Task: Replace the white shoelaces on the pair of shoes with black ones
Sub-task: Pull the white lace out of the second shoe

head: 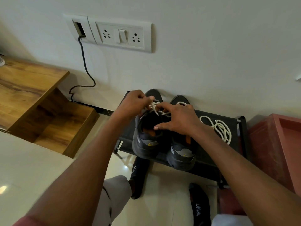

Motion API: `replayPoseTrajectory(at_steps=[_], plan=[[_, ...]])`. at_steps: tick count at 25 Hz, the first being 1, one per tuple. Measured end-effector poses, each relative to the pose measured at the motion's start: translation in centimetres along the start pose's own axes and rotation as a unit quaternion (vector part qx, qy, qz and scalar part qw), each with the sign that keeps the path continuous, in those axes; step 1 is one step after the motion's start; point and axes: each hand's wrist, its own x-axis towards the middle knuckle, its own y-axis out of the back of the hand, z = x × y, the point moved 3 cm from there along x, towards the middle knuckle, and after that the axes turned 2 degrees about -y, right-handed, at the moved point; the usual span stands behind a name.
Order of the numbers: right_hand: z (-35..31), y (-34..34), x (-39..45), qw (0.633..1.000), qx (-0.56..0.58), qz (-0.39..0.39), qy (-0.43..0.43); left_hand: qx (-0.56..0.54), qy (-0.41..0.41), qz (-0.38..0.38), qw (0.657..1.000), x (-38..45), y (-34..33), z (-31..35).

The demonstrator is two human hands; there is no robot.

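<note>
Shoes [146, 141]: dark grey, orange insoles, yellow heel marks. Laces [219, 128]: white. Rack [228, 118]: black. Socks [200, 207]: black, white lettering. Shelf [24, 88] at 9 o'clock: brown woodgrain. Wall [211, 46]: white.

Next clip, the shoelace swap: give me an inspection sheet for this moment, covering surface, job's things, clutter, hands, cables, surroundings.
Surface: low black fabric-topped shoe rack against the wall.
Job's things: pair of dark grey sports shoes, left shoe with white lace still partly threaded, right shoe; loose white shoelace coiled on the rack. Black laces: nothing seen.
Clutter: nothing seen.
Hands: left hand pinches the white lace; right hand spread over the shoes, fingers at the laces.
Cables: dark cable hanging from the white wall socket plate.
Surroundings: wooden stepped shelf, pink tray-like box, glossy tiled floor.
</note>
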Motion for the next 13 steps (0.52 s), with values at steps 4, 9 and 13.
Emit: replayPoseTrajectory(at_steps=[4,9,13], plan=[[0.2,0.0,0.1,1.0,0.011,-0.003,-0.005,0.272,-0.131,-0.054,0.952,-0.2,-0.8,0.8],[0.0,-0.2,0.3,0.999,0.029,-0.012,-0.015,0.261,-0.124,0.0,0.957,-0.2,0.2,0.9],[0.4,0.0,0.4,0.999,0.041,-0.022,-0.025,-0.226,0.008,0.068,0.972,-0.9,3.0,1.7]])
